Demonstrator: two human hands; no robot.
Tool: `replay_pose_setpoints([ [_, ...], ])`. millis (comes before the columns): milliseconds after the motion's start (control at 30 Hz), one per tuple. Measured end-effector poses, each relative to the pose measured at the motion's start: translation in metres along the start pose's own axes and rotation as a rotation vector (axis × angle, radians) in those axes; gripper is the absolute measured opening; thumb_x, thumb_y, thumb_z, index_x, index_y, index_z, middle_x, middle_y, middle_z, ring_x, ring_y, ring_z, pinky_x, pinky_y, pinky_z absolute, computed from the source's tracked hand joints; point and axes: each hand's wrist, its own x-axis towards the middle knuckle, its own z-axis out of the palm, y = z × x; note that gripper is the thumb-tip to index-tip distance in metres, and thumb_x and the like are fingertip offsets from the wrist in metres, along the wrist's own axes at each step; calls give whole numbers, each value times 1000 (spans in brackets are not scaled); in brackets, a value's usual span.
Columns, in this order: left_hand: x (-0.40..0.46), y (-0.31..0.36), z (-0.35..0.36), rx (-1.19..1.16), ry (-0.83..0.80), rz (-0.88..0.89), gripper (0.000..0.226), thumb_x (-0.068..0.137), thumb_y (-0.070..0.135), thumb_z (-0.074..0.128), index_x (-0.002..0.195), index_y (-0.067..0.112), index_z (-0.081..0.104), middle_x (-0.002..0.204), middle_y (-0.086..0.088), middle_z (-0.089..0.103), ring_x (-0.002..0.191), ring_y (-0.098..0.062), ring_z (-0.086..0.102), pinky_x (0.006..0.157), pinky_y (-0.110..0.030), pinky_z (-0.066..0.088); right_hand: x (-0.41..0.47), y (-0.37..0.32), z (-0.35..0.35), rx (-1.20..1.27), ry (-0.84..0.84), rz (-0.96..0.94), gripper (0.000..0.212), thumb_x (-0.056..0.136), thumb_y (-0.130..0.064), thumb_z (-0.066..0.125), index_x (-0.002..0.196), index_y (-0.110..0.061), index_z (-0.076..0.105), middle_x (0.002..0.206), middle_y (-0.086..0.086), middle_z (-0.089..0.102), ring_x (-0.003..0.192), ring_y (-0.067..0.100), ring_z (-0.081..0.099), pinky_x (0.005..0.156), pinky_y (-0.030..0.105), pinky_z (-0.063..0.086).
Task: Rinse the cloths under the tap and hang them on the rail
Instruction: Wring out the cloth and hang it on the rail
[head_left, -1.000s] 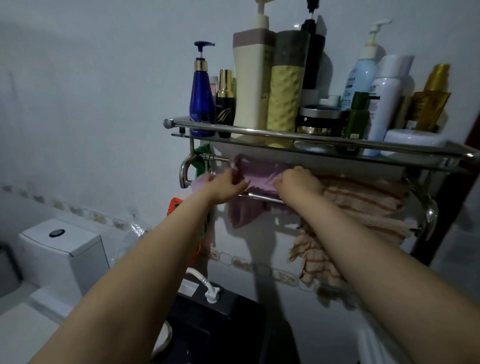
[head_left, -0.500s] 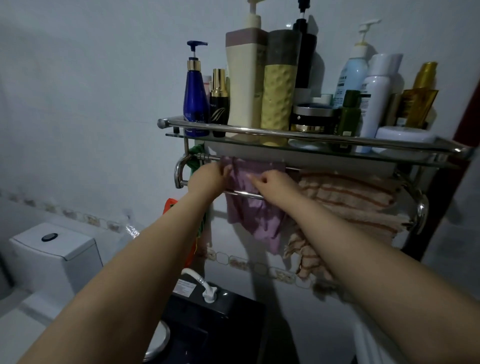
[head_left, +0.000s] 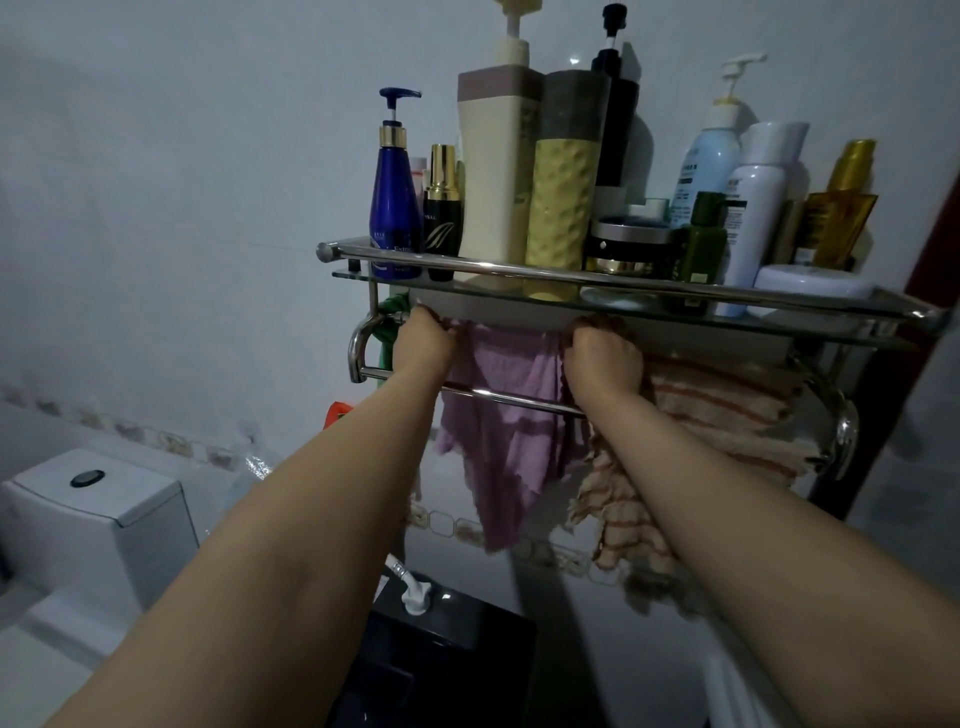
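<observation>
Both arms reach up under the glass shelf (head_left: 810, 306) to the towel rail (head_left: 498, 397). The purple cloth (head_left: 506, 415) hangs over the back bar and drops behind the front bar, its ragged lower edge dangling well below. The left hand (head_left: 423, 345) holds the cloth's upper left corner, fingers curled over the fabric at the bar, right beside the rail's bent end. The right hand (head_left: 605, 358) grips the cloth's upper right edge in the same way, knuckles up against the underside of the shelf. So the cloth is stretched between the two hands, with most of it hanging free below them. Just to the right of the right hand, a striped cloth (head_left: 727, 415) lies draped over the same rail (touching the purple one, as far as I can see). A green cloth (head_left: 388, 332) peeks out behind the left hand. Bottles (head_left: 397, 208) crowd the shelf above, and a toilet (head_left: 98, 514) stands down on the left.
</observation>
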Motion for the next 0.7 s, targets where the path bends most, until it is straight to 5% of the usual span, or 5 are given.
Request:
replay_pose_setpoints([
  [200,-9,-3,-6,126,70,68,25,95,22,50,112,10,63,109,-15,67,98,-33,62,74,-33,42,-5,0,-9,358,14,149,22,91,-26,53,105,-18,69,110,14,67,105,36,60,87,38,46],
  [300,-14,-8,-20,-143,354,-25,23,97,24,42,111,10,53,106,-12,64,94,-30,59,73,-33,41,-20,10,-16,501,167,151,24,90,-30,55,102,-14,68,103,17,67,102,37,59,88,40,45],
  [434,-22,-26,-29,-9,582,-93,28,90,16,48,117,10,49,118,-13,55,109,-32,52,91,-41,40,-37,30,-18,168,4,150,25,89,-36,52,102,-18,65,115,16,55,113,35,45,97,39,34],
  [600,-22,-30,-13,341,352,439,39,83,16,51,121,8,58,120,-16,57,111,-35,49,90,-42,39,-37,26,-10,21,10,-150,29,92,-36,48,112,-23,65,118,4,57,111,28,47,90,37,32],
  [701,-11,-26,-1,521,126,545,41,94,26,45,130,9,52,131,-15,54,120,-34,46,97,-44,37,-25,13,-7,-11,-132,-270,38,95,-37,46,132,-32,52,130,-1,54,122,27,44,92,38,33],
])
